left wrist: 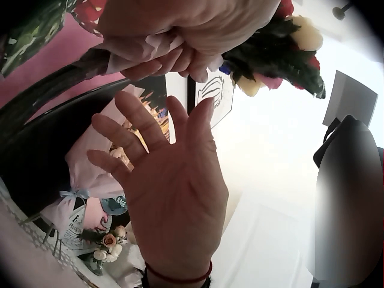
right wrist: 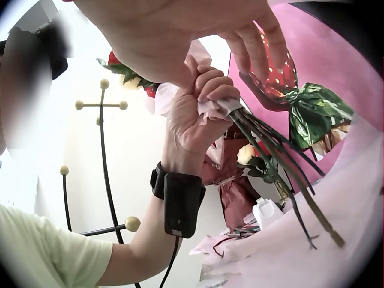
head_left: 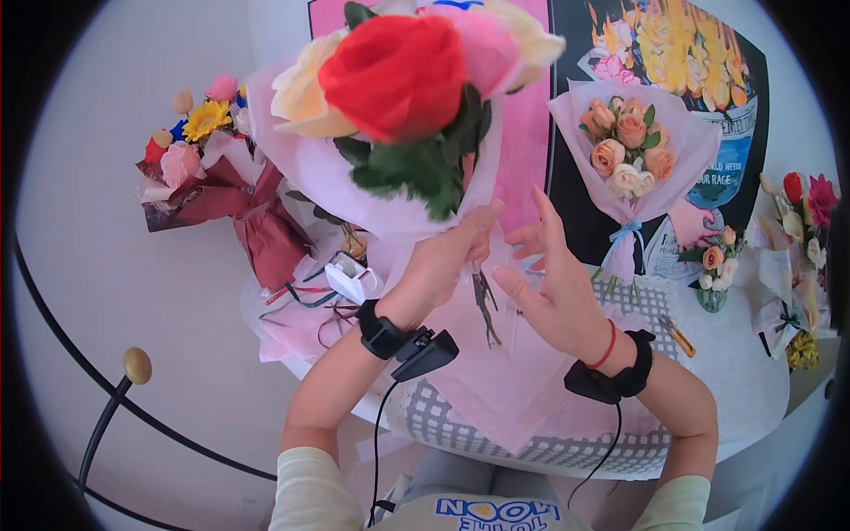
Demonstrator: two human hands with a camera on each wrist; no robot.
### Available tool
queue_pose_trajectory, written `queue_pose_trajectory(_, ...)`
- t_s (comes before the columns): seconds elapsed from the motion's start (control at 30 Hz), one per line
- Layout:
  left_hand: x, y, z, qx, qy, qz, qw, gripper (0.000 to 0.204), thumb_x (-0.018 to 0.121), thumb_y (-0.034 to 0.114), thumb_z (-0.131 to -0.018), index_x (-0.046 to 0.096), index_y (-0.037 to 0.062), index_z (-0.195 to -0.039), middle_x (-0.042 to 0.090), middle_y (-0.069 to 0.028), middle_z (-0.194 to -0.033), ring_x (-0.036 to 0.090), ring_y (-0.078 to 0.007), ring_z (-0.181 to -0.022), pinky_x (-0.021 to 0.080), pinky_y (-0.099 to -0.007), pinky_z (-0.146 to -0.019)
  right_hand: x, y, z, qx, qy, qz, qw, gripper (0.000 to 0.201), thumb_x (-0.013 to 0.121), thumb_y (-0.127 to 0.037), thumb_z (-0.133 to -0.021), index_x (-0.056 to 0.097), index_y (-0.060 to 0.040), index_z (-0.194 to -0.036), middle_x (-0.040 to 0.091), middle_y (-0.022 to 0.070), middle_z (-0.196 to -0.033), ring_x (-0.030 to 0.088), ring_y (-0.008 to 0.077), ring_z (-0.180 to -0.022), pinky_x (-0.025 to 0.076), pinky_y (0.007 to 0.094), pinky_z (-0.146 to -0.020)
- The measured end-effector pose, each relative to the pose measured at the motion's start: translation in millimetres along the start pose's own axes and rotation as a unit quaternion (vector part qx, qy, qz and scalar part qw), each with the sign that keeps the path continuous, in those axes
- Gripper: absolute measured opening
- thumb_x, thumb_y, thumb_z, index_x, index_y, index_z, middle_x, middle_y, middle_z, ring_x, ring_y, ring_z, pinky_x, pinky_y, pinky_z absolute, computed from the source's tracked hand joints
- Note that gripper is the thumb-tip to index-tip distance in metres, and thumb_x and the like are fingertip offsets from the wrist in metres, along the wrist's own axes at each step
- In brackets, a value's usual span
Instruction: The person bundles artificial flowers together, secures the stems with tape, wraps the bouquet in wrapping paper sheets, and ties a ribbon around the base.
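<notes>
My left hand grips the wrapped stems of a large bouquet, its fingers curled round the paper in the right wrist view. Red, cream and pink flowers stand above that fist, with white-pink paper around them. Bare stems stick out below the fist. My right hand is raised just beside the stems, palm towards them and fingers spread, holding nothing. In the left wrist view, the right palm faces the camera.
Pink paper lies on the table before me. A tape dispenser stands at left by ribbons, near a dark red bouquet. At right are a peach rose bouquet, a cutter and a small vase. A black metal stand is far left.
</notes>
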State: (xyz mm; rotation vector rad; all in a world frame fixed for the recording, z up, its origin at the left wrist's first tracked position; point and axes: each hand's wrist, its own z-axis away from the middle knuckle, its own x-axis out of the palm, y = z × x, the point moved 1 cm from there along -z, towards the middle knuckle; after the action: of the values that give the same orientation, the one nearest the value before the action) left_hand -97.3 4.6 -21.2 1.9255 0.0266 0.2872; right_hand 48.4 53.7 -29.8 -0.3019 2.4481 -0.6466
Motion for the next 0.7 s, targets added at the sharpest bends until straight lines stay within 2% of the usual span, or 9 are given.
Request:
queue_pose_trajectory(0.17, 6.4, -2.3, -6.6, 0.031, 0.056, -0.067, 0.996, 0.022, 0.055, 0.026, -0.084, 0.049, 0.0117, -0.068, 0.027, 0.0064, -0.049, 0.024, -0.0052, -0.043, 0.014, -0.0221, -0.041, 3.6, 11.9, -17.5, -0.085, 0.017, -0.117, 0.989, 0.066, 0.056, -0.024, -0.081, 0.02, -0.0009, -0.132, 0.052, 0.0123, -0.101, 0.051, 0.0202, -0.093, 0.041, 0.0283, -0.076)
queue_pose_trajectory(0.23, 11.7, 2.8, -3.6, -0.021, 0.1, -0.139, 0.985, 0.023, 0.057, 0.028, -0.083, 0.051, 0.0116, -0.067, 0.027, 0.0065, -0.047, 0.021, -0.0053, -0.04, 0.013, -0.0235, -0.04, 1.9, 15.6, -25.0, -0.068, 0.013, -0.219, 0.973, 0.062, 0.053, -0.021, -0.083, 0.022, -0.0015, -0.131, 0.051, 0.0113, -0.104, 0.05, 0.0181, -0.095, 0.04, 0.0277, -0.078)
queue_pose_trajectory(0.27, 11.8, 5.7, -3.5, -0.019, 0.099, -0.14, 0.985, 0.023, 0.057, 0.028, -0.083, 0.051, 0.0116, -0.067, 0.027, 0.0065, -0.047, 0.021, -0.0053, -0.04, 0.013, -0.0235, -0.04, 1.0, 16.6, -29.1, -0.048, 0.005, -0.321, 0.946, 0.057, 0.051, -0.018, -0.084, 0.024, -0.0022, -0.131, 0.05, 0.0103, -0.108, 0.048, 0.016, -0.097, 0.039, 0.0272, -0.081)
queue_pose_trajectory(0.37, 17.4, 13.6, 0.1, -0.034, 0.013, -0.147, 0.988, 0.022, 0.058, 0.027, -0.082, 0.053, 0.0103, -0.068, 0.027, 0.0064, -0.045, 0.021, -0.005, -0.039, 0.013, -0.0239, -0.04, -21.3, 15.7, -40.0, 0.019, -0.015, -0.372, 0.928, 0.053, 0.05, -0.015, -0.084, 0.026, -0.0019, -0.13, 0.047, 0.0091, -0.114, 0.046, 0.0137, -0.101, 0.036, 0.0273, -0.086)
queue_pose_trajectory(0.47, 27.5, 20.3, 3.9, -0.019, 0.019, -0.124, 0.992, 0.022, 0.058, 0.028, -0.082, 0.055, 0.0072, -0.074, 0.025, 0.0059, -0.045, 0.021, -0.0055, -0.039, 0.014, -0.0242, -0.04, -28.8, 14.7, -45.9, -0.016, -0.028, -0.407, 0.913, 0.054, 0.052, -0.013, -0.083, 0.028, -0.0017, -0.129, 0.046, 0.0082, -0.116, 0.044, 0.0129, -0.104, 0.035, 0.0282, -0.087)
queue_pose_trajectory(0.57, 16.7, 10.6, -2.9, -0.11, 0.045, -0.246, 0.962, 0.021, 0.054, 0.024, -0.084, 0.056, 0.0031, -0.086, 0.028, 0.005, -0.047, 0.023, -0.0058, -0.041, 0.016, -0.0236, -0.042, -27.2, 0.2, -40.2, -0.054, -0.062, -0.353, 0.932, 0.059, 0.054, -0.015, -0.083, 0.023, -0.0005, -0.13, 0.045, 0.0086, -0.119, 0.044, 0.0128, -0.105, 0.034, 0.0286, -0.089)
queue_pose_trajectory(0.63, 12.1, 2.5, -4.8, -0.035, -0.018, -0.171, 0.984, 0.036, 0.054, 0.038, -0.082, 0.051, 0.0069, -0.063, 0.033, 0.0042, -0.054, 0.028, -0.007, -0.05, 0.019, -0.0243, -0.045, -19.8, -2.4, -40.0, -0.055, -0.07, -0.388, 0.917, 0.064, 0.056, -0.015, -0.082, 0.019, -0.0004, -0.132, 0.043, 0.0087, -0.121, 0.044, 0.0138, -0.106, 0.034, 0.0292, -0.089)
queue_pose_trajectory(0.67, 13.7, 1.9, -4.5, -0.036, -0.019, -0.171, 0.984, 0.036, 0.054, 0.038, -0.082, 0.051, 0.0069, -0.063, 0.033, 0.0042, -0.054, 0.028, -0.007, -0.05, 0.019, -0.0243, -0.045, -16.9, -1.8, -39.2, -0.057, -0.079, -0.422, 0.901, 0.069, 0.057, -0.016, -0.082, 0.015, -0.0002, -0.133, 0.04, 0.0088, -0.123, 0.043, 0.0148, -0.107, 0.034, 0.0299, -0.09)
queue_pose_trajectory(0.7, 16.0, 1.2, -4.4, -0.035, -0.011, -0.128, 0.991, 0.024, 0.048, 0.028, -0.084, 0.053, 0.0047, -0.082, 0.034, 0.0042, -0.056, 0.03, -0.0067, -0.05, 0.02, -0.0228, -0.045, -14.3, 1.1, -36.5, -0.056, -0.078, -0.422, 0.902, 0.069, 0.057, -0.016, -0.082, 0.015, -0.0002, -0.133, 0.04, 0.0088, -0.123, 0.043, 0.0148, -0.107, 0.034, 0.0299, -0.09)
